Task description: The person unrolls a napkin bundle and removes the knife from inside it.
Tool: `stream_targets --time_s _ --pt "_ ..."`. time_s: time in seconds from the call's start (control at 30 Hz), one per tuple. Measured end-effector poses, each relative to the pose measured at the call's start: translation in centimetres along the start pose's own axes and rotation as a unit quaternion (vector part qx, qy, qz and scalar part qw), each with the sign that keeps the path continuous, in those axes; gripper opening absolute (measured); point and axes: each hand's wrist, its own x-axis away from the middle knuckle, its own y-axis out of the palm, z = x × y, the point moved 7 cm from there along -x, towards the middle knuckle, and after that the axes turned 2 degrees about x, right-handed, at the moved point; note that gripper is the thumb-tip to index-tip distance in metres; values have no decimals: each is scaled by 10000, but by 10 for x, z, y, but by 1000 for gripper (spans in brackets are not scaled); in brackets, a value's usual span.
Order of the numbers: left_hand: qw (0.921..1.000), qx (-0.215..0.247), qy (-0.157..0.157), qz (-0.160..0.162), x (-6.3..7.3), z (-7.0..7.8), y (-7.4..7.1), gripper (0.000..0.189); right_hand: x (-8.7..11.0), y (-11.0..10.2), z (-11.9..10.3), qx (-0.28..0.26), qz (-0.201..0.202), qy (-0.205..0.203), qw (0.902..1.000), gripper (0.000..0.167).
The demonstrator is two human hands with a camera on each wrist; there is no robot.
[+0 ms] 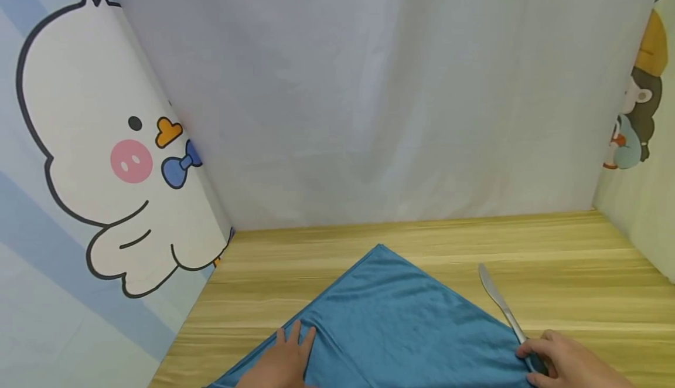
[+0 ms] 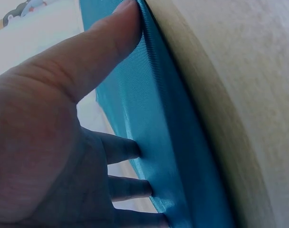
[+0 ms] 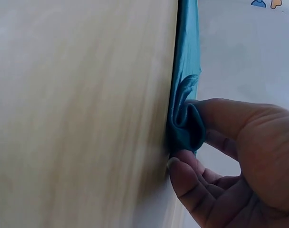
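A satiny blue cloth (image 1: pixel 401 312) lies on the table, one corner pointing away from me. My left hand (image 1: pixel 282 361) rests on its left side with fingers spread; in the left wrist view the thumb and fingertips press against the cloth (image 2: pixel 158 118). At the right corner my right hand (image 1: pixel 569 361) pinches a curled fold of the cloth (image 3: pixel 185 126) between thumb and fingers. A silver table knife (image 1: pixel 498 297) lies along the cloth's right edge, blade pointing away. Its handle end reaches my right fingers and is partly hidden there.
The wood-grained table (image 1: pixel 295 265) ends at a pale hanging curtain (image 1: pixel 369 112) behind the cloth. A sheet printed with a white cartoon bird (image 1: pixel 84 112) hangs at the left, and another printed sheet (image 1: pixel 643 200) at the right.
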Motion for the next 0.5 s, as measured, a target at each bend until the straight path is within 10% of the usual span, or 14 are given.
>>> stream_targets --time_s 0.5 --pt "9999 -161 32 0 0 1 0 103 -6 1 3 124 -150 543 9983 17"
